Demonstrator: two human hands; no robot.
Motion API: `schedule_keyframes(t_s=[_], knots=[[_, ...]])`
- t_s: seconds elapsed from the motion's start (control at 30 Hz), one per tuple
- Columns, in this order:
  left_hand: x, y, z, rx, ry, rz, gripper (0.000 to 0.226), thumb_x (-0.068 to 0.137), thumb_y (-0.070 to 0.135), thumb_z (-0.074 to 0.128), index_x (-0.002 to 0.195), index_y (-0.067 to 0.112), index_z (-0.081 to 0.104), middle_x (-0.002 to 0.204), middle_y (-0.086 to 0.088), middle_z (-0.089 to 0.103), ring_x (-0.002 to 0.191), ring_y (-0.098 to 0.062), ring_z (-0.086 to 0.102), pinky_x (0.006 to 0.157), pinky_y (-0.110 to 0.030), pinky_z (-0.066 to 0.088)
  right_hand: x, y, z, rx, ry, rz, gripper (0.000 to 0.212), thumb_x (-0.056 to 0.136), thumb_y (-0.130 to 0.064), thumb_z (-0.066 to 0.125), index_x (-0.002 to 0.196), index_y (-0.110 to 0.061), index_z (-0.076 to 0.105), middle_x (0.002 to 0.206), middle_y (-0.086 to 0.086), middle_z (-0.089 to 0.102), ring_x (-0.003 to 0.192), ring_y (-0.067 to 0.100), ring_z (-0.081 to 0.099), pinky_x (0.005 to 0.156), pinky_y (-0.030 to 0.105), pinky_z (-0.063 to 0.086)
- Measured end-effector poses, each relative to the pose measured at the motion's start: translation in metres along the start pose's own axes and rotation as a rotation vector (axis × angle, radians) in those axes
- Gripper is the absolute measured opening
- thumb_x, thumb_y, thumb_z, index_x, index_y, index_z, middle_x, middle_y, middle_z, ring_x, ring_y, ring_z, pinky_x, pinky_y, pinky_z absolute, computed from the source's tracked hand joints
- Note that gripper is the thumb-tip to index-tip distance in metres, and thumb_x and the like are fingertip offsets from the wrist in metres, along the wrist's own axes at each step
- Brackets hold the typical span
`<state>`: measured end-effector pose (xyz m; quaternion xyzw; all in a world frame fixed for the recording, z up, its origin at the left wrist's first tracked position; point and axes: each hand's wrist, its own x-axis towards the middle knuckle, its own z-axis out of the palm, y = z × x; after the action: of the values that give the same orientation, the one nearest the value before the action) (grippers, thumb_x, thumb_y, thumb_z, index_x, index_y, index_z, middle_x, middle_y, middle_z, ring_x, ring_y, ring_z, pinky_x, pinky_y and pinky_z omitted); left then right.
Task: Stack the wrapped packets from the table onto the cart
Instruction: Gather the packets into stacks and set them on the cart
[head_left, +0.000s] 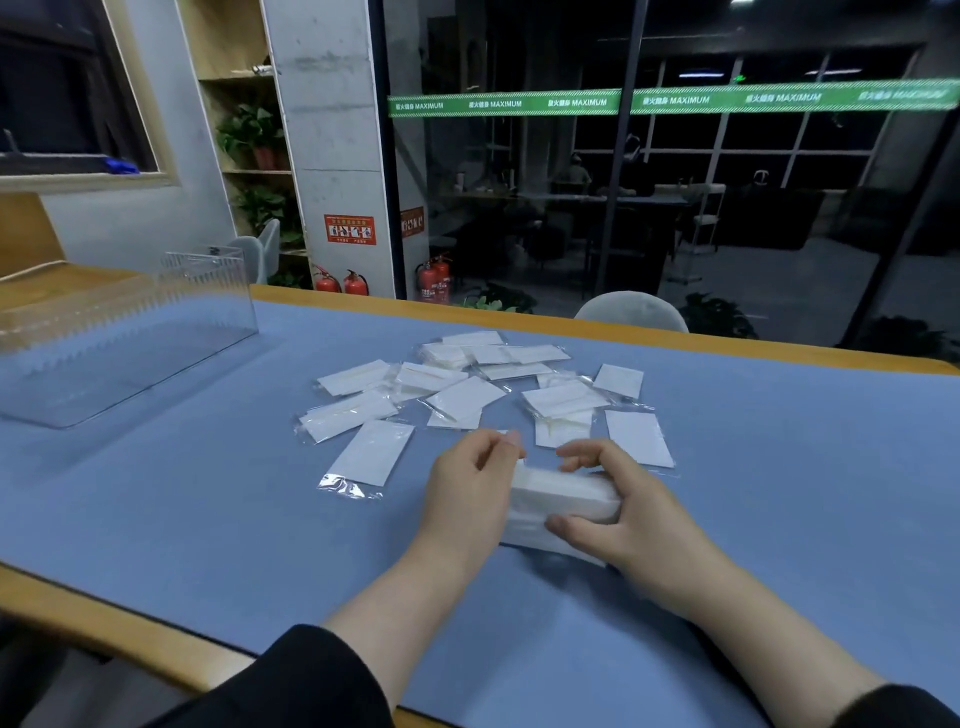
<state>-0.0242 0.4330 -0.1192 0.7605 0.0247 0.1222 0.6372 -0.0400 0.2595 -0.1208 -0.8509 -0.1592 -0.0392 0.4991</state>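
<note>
Several white packets in clear wrap (467, 387) lie scattered on the blue mat (208, 493), beyond my hands. A stack of wrapped packets (563, 493) is held on edge between both hands near the table's middle. My left hand (470, 488) grips the stack's left end with curled fingers. My right hand (618, 506) holds the right end, thumb on the near face and fingers over the top. One packet (371, 452) lies alone to the left of my left hand, another (639, 439) to the right. No cart is in view.
A clear acrylic box (130, 332) lies on the mat at the far left. The wooden table edge (675, 335) runs along the far side, with a grey chair back (631, 312) behind it. Fire extinguishers (343, 283) stand by the pillar.
</note>
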Motion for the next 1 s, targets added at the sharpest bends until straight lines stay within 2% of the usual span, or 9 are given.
schedule_keyframes(t_s=[0.17,0.3,0.43,0.6,0.7,0.77,0.83,0.93,1.0], knots=[[0.004,0.002,-0.005,-0.166,0.070,0.019,0.031,0.095,0.058,0.055,0.099,0.029,0.066,0.086,0.010,0.070,0.074,0.000,0.059,0.071,-0.021,0.044,0.001,-0.005,-0.003,0.022,0.066,0.012,0.023,0.086,-0.018,0.077,0.093,-0.036,0.064,0.074,-0.016,0.063,0.059,0.003,0.050,0.056,0.016,0.039],[0.006,0.004,-0.015,-0.392,-0.093,0.000,0.077,0.067,0.081,0.067,0.126,0.032,0.065,0.114,0.024,0.070,0.106,0.006,0.063,0.095,-0.029,0.048,0.008,-0.023,-0.010,0.270,0.264,0.034,0.016,0.082,-0.016,0.081,0.092,-0.024,0.071,0.082,-0.005,0.072,0.070,0.010,0.061,0.060,0.019,0.045],[0.011,0.006,-0.006,-0.685,-0.274,-0.175,0.027,0.075,0.041,0.085,0.098,0.027,0.080,0.104,0.001,0.075,0.096,-0.013,0.068,0.097,-0.041,0.048,0.026,-0.047,-0.002,0.415,0.181,0.069,0.015,0.081,-0.019,0.080,0.093,-0.022,0.073,0.088,0.003,0.075,0.074,0.015,0.066,0.066,0.027,0.047],[0.037,0.018,-0.012,-1.036,-0.157,-0.256,0.037,0.086,0.015,0.073,0.120,0.004,0.068,0.114,-0.019,0.073,0.096,-0.027,0.073,0.080,-0.034,0.060,0.071,-0.064,0.016,0.411,0.004,0.057,0.015,0.085,-0.021,0.076,0.100,-0.021,0.074,0.097,0.002,0.077,0.092,0.022,0.073,0.080,0.033,0.055],[0.076,0.028,-0.042,-0.975,0.089,-0.194,0.029,0.092,0.015,0.069,0.121,0.011,0.067,0.112,-0.014,0.076,0.104,-0.029,0.073,0.092,-0.043,0.058,0.108,-0.058,0.009,0.138,0.039,0.010,0.016,0.089,-0.038,0.070,0.104,-0.034,0.072,0.098,-0.016,0.073,0.094,0.004,0.067,0.082,0.032,0.054],[0.112,0.026,-0.067,-0.848,0.246,-0.145,0.019,0.091,0.018,0.072,0.111,0.019,0.070,0.100,-0.004,0.079,0.092,-0.022,0.076,0.080,-0.036,0.059,0.141,-0.050,-0.001,-0.138,0.095,-0.044,0.017,0.089,-0.044,0.068,0.105,-0.040,0.066,0.101,-0.020,0.068,0.094,-0.005,0.062,0.080,0.022,0.049],[0.142,0.018,-0.086,-0.713,0.352,-0.127,0.015,0.089,0.022,0.076,0.103,0.021,0.072,0.092,0.001,0.079,0.090,-0.024,0.076,0.071,-0.035,0.059,0.181,-0.040,-0.006,-0.414,0.034,-0.096,0.023,0.090,-0.043,0.068,0.112,-0.041,0.061,0.112,-0.022,0.060,0.103,-0.004,0.057,0.090,0.027,0.049],[0.160,-0.003,-0.095,-0.555,0.400,-0.168,0.018,0.083,0.030,0.080,0.097,0.024,0.072,0.090,-0.003,0.078,0.092,-0.034,0.075,0.082,-0.059,0.060,0.241,-0.033,-0.002,-0.754,-0.170,-0.113,0.052,0.091,-0.041,0.070,0.138,-0.038,0.048,0.135,-0.015,0.049,0.122,0.008,0.051,0.102,0.031,0.042],[0.165,-0.015,-0.094,-0.480,0.365,-0.180,0.023,0.077,0.035,0.080,0.095,0.023,0.071,0.092,-0.008,0.076,0.090,-0.037,0.073,0.085,-0.065,0.057,0.280,-0.030,0.007,-0.883,-0.289,-0.126,0.067,0.091,-0.036,0.072,0.149,-0.036,0.037,0.145,-0.012,0.040,0.129,0.013,0.047,0.097,0.026,0.038]])
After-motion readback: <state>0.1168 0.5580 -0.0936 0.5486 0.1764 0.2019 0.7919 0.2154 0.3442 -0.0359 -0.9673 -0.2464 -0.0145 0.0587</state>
